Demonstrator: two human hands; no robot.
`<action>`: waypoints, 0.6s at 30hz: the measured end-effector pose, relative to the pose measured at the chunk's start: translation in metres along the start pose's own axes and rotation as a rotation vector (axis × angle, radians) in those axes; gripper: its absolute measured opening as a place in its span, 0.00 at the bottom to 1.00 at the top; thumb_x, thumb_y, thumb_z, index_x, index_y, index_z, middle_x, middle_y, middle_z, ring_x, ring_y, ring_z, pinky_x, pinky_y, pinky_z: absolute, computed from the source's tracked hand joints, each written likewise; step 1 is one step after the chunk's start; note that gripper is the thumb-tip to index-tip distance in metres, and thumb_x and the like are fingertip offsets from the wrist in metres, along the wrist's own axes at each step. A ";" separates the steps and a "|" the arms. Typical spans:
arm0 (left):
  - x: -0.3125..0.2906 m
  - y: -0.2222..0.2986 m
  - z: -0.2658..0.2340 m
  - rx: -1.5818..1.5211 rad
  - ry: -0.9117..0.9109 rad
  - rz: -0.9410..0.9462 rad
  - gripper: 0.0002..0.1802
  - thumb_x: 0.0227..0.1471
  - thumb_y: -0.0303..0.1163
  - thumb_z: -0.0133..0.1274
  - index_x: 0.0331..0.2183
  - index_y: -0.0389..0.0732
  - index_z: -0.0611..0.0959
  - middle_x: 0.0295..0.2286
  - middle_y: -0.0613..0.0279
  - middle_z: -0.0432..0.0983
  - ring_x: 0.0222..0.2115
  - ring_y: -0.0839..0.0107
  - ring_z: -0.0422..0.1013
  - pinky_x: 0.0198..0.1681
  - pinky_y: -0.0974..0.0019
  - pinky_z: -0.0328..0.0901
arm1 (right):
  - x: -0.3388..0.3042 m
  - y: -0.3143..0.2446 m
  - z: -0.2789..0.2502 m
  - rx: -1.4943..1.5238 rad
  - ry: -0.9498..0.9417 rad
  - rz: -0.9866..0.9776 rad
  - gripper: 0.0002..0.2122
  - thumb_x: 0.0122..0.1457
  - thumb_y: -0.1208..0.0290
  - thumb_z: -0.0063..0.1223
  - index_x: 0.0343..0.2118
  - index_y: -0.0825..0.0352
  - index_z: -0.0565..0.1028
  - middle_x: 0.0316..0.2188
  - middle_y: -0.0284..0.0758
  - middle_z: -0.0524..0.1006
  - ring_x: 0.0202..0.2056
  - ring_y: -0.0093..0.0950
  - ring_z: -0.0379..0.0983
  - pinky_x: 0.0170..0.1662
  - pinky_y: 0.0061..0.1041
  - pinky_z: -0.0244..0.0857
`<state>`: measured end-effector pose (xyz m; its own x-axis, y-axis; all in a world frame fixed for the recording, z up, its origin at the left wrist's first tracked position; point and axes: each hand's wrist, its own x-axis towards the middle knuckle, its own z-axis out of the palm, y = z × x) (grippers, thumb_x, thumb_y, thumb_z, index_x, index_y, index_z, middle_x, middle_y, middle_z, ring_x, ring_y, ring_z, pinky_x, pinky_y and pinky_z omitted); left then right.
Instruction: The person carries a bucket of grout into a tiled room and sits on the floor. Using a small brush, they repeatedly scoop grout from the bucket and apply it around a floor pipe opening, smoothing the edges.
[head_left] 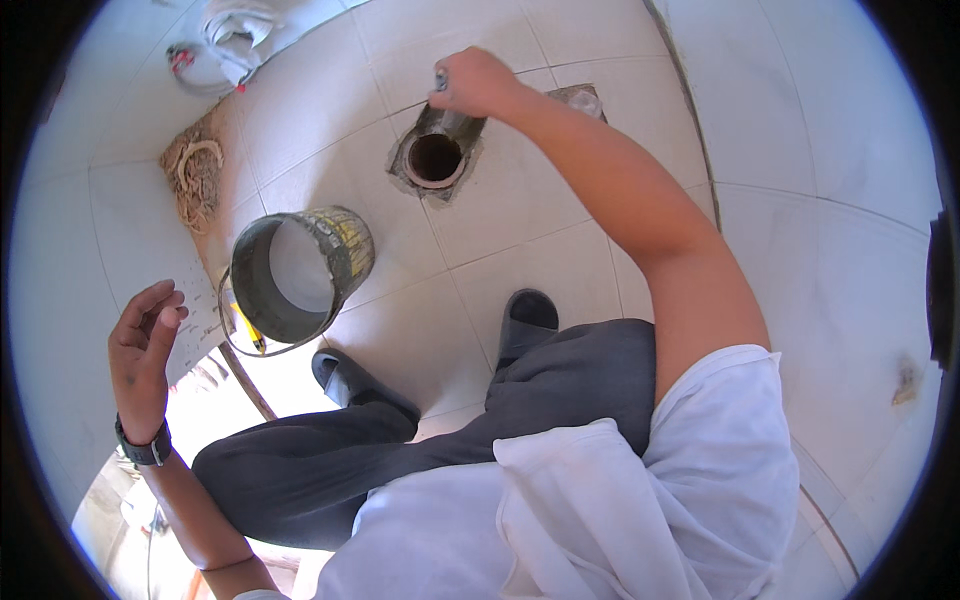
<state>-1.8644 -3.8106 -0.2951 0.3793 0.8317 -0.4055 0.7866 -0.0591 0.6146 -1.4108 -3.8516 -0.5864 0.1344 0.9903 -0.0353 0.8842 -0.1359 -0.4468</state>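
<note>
- Head view, landmark: I take the bucket (352, 245) as reference; it is stained, with yellow markings on its outer wall and a pale surface showing inside.
- Pipe: the dark round pipe (450, 125) sits up and right of the bucket, its open mouth facing me, within a rough-edged cutout (462, 182) in the tiled floor (530, 225).
- Right hand (475, 85): I see it beyond the bucket, up and right, at the far end of the pipe. Its fingers are curled closed around a small grey item (441, 79); I cannot tell the item's kind, nor whether the hand touches the pipe.
- Left hand (145, 345): raised left of the bucket, fingers loosely bent and apart, gripping nothing. A black wristwatch (147, 448) is on the wrist.
- Beside the bucket: a yellow-and-black object (247, 325) shows within the loop of its handle, lower left.
- Above left of the bucket: a cream-coloured coil (203, 150) lies on rough brown ground.
- Below right of the bucket: I see two dark slippers (530, 312) on the feet.
</note>
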 end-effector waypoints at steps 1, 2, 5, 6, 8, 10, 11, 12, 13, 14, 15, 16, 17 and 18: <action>0.003 -0.002 0.001 0.023 0.021 -0.043 0.30 0.60 0.44 0.62 0.55 0.31 0.79 0.44 0.52 0.80 0.47 0.67 0.75 0.55 0.62 0.67 | -0.005 -0.001 0.004 0.018 -0.015 -0.001 0.20 0.53 0.51 0.61 0.37 0.65 0.83 0.31 0.49 0.82 0.37 0.48 0.80 0.45 0.43 0.75; 0.006 -0.002 0.003 0.017 0.031 -0.047 0.31 0.60 0.44 0.62 0.55 0.30 0.78 0.44 0.51 0.80 0.46 0.66 0.75 0.55 0.63 0.67 | -0.006 -0.002 0.007 0.031 -0.048 0.004 0.20 0.53 0.51 0.61 0.38 0.64 0.83 0.31 0.49 0.82 0.37 0.48 0.80 0.45 0.42 0.75; 0.008 0.000 0.007 0.063 0.052 -0.030 0.30 0.61 0.44 0.61 0.55 0.30 0.78 0.45 0.50 0.80 0.46 0.65 0.76 0.56 0.63 0.67 | -0.005 -0.008 0.010 0.078 -0.049 0.042 0.19 0.54 0.51 0.61 0.38 0.63 0.83 0.30 0.47 0.82 0.37 0.47 0.80 0.44 0.42 0.75; 0.008 0.002 0.008 0.043 0.050 -0.006 0.30 0.61 0.43 0.61 0.55 0.31 0.78 0.45 0.49 0.80 0.46 0.65 0.76 0.56 0.63 0.67 | -0.006 -0.009 0.011 0.117 -0.022 0.033 0.18 0.54 0.52 0.61 0.38 0.63 0.83 0.30 0.46 0.82 0.38 0.46 0.80 0.45 0.42 0.75; 0.007 0.007 0.012 0.035 0.063 0.008 0.29 0.61 0.42 0.61 0.55 0.31 0.79 0.46 0.48 0.80 0.47 0.64 0.76 0.56 0.62 0.67 | -0.010 -0.010 0.015 0.177 0.008 0.036 0.16 0.54 0.54 0.62 0.38 0.62 0.83 0.31 0.44 0.83 0.39 0.45 0.80 0.45 0.42 0.75; 0.004 0.013 0.016 0.047 0.092 0.013 0.28 0.61 0.41 0.61 0.55 0.31 0.79 0.46 0.47 0.80 0.47 0.64 0.76 0.56 0.62 0.68 | -0.021 -0.007 0.020 0.234 0.056 0.096 0.15 0.54 0.55 0.62 0.37 0.62 0.83 0.30 0.43 0.83 0.37 0.45 0.80 0.44 0.41 0.75; 0.003 0.016 0.018 0.053 0.108 0.015 0.27 0.62 0.41 0.61 0.55 0.31 0.79 0.47 0.47 0.80 0.48 0.63 0.76 0.56 0.62 0.68 | -0.027 -0.003 0.022 0.258 0.071 0.135 0.15 0.55 0.55 0.63 0.36 0.62 0.84 0.29 0.42 0.83 0.36 0.46 0.80 0.43 0.41 0.75; 0.002 0.018 0.019 0.077 0.116 0.023 0.27 0.62 0.40 0.61 0.55 0.31 0.79 0.46 0.47 0.80 0.48 0.63 0.76 0.56 0.61 0.68 | -0.035 0.000 0.023 0.374 0.134 0.153 0.15 0.54 0.54 0.64 0.35 0.62 0.84 0.29 0.42 0.83 0.35 0.44 0.81 0.41 0.40 0.75; 0.001 0.020 0.020 0.099 0.122 0.031 0.27 0.62 0.40 0.61 0.55 0.32 0.79 0.46 0.47 0.80 0.48 0.63 0.76 0.56 0.61 0.68 | -0.044 0.005 0.024 0.484 0.188 0.182 0.15 0.54 0.54 0.65 0.35 0.62 0.84 0.29 0.42 0.83 0.33 0.42 0.81 0.40 0.39 0.74; 0.001 0.021 0.021 0.119 0.128 0.041 0.27 0.62 0.40 0.61 0.55 0.32 0.79 0.46 0.47 0.81 0.48 0.63 0.76 0.56 0.61 0.68 | -0.051 0.012 0.023 0.588 0.246 0.213 0.15 0.54 0.54 0.66 0.35 0.62 0.84 0.29 0.42 0.83 0.32 0.41 0.81 0.39 0.37 0.74; 0.001 0.023 0.021 0.130 0.124 0.041 0.27 0.62 0.39 0.60 0.55 0.32 0.79 0.46 0.47 0.81 0.48 0.63 0.76 0.56 0.61 0.68 | -0.058 0.017 0.022 0.652 0.272 0.264 0.15 0.54 0.54 0.67 0.35 0.62 0.84 0.28 0.42 0.83 0.31 0.38 0.81 0.38 0.36 0.74; 0.001 0.024 0.020 0.142 0.121 0.041 0.26 0.62 0.39 0.60 0.55 0.32 0.79 0.46 0.48 0.81 0.48 0.63 0.76 0.56 0.61 0.68 | -0.065 0.020 0.022 0.713 0.301 0.316 0.15 0.53 0.55 0.67 0.35 0.62 0.84 0.27 0.42 0.83 0.29 0.36 0.80 0.37 0.34 0.74; 0.001 0.025 0.019 0.166 0.128 0.028 0.26 0.62 0.38 0.60 0.55 0.32 0.79 0.46 0.48 0.81 0.48 0.62 0.76 0.56 0.61 0.68 | -0.071 0.023 0.021 0.763 0.305 0.412 0.15 0.53 0.55 0.68 0.35 0.62 0.84 0.27 0.41 0.83 0.28 0.34 0.80 0.36 0.32 0.73; 0.000 0.026 0.018 0.156 0.117 0.044 0.26 0.62 0.38 0.60 0.55 0.32 0.79 0.46 0.49 0.81 0.48 0.62 0.77 0.56 0.61 0.68 | -0.078 0.028 0.019 0.725 0.343 0.327 0.15 0.54 0.56 0.68 0.36 0.63 0.84 0.27 0.40 0.83 0.29 0.30 0.80 0.37 0.30 0.73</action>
<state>-1.8353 -3.8220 -0.2916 0.3624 0.8846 -0.2935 0.8400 -0.1736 0.5141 -1.4052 -3.9316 -0.6127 0.5632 0.8253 -0.0421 0.2902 -0.2452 -0.9250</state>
